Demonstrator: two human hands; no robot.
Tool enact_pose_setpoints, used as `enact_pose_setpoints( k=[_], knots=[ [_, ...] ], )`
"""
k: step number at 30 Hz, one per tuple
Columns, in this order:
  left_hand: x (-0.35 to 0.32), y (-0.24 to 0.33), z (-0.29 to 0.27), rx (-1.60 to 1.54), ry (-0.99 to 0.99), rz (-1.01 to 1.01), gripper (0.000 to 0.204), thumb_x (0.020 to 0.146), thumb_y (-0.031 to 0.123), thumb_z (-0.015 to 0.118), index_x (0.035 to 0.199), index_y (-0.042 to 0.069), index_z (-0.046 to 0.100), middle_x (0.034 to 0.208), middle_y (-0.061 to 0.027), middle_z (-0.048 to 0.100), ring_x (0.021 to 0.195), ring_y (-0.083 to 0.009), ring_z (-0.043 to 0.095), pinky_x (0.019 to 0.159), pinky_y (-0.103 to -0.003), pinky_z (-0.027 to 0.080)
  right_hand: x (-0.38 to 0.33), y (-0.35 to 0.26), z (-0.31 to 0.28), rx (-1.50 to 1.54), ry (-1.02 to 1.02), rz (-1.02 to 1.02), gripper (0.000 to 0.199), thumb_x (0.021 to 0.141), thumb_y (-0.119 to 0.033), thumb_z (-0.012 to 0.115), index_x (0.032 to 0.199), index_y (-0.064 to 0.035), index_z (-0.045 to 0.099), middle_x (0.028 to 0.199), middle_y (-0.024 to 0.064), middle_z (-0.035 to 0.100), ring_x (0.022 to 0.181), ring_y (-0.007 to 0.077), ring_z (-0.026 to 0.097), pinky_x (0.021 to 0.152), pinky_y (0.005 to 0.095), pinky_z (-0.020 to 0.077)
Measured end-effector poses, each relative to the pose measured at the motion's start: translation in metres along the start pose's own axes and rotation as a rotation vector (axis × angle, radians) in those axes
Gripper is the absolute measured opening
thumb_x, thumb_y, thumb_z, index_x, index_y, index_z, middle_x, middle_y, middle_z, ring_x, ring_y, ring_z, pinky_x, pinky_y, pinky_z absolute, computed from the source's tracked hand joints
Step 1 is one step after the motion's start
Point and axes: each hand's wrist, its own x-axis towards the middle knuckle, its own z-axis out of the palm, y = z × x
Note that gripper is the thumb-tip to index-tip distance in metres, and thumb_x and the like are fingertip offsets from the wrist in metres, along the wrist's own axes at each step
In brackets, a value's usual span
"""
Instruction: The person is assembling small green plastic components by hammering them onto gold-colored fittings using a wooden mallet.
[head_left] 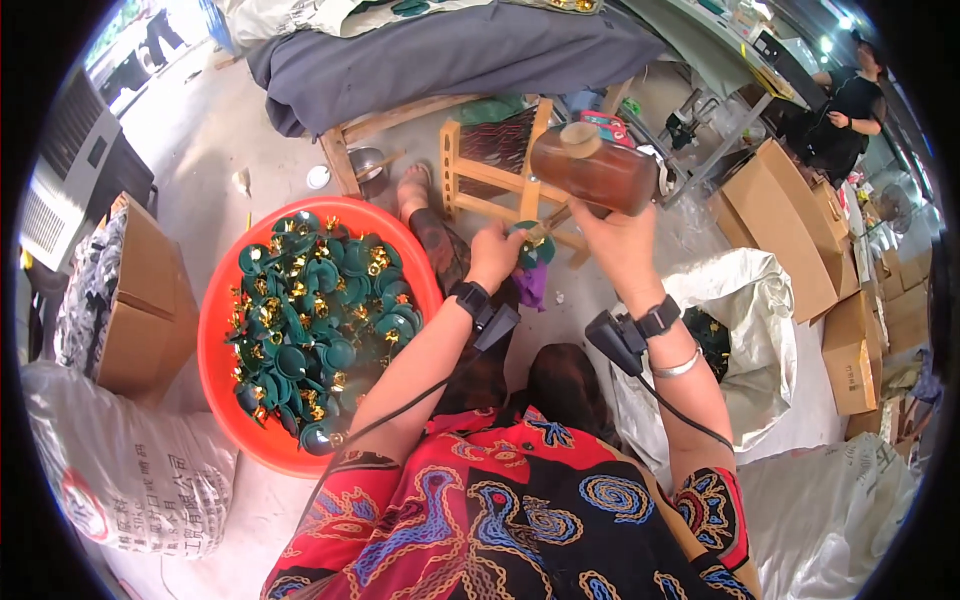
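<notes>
My right hand [622,245] is closed below a brown mallet [605,172] with a thick, barrel-like head, slightly blurred and raised in front of me. Beside it, the fingers of my left hand [495,255] pinch a small dark green round piece [537,255] low over a small wooden stool frame [500,180]; its finer details are hidden by the fingers. Purple cloth [533,288] hangs just under that piece. To the left, an orange-red basin [215,375] holds a heap of dark green cup-shaped pieces [290,362] with gold-coloured metal parts.
A white woven sack [770,370] with green pieces inside stands open at my right. Cardboard boxes [780,225] are beyond it. On the left are another box [155,300] and a full plastic sack [130,460]. A cloth-covered bench [450,70] lies ahead; another person [850,110] is far right.
</notes>
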Motion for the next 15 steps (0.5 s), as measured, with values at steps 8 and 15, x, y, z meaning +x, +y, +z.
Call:
enact_pose_setpoints(
  k=[8, 15],
  knots=[
    [-0.011, 0.016, -0.006, 0.462, 0.137, 0.131, 0.027, 0.077, 0.018, 0.065, 0.091, -0.003, 0.058, 0.076, -0.0157, 0.064, 0.076, -0.0326, 0.064, 0.065, -0.043, 0.049, 0.008, 0.002, 0.001, -0.452, -0.220, -0.024, 0.021, 0.073, -0.002, 0.065, 0.094, 0.0008, 0.064, 0.087, 0.0098, 0.068, 0.080, 0.0153, 0.065, 0.070, 0.0278, 0.0485],
    [-0.031, 0.033, 0.004, 0.348, 0.025, 0.640, 0.028, 0.075, 0.017, 0.067, 0.100, 0.007, 0.062, 0.090, -0.0153, 0.062, 0.088, -0.0333, 0.058, 0.076, -0.039, 0.045, 0.014, 0.011, -0.001, -0.332, -0.115, -0.128, 0.015, 0.069, -0.008, 0.065, 0.082, -0.0003, 0.062, 0.065, 0.0165, 0.060, 0.060, 0.0328, 0.059, 0.055, 0.0374, 0.0465]
  ],
)
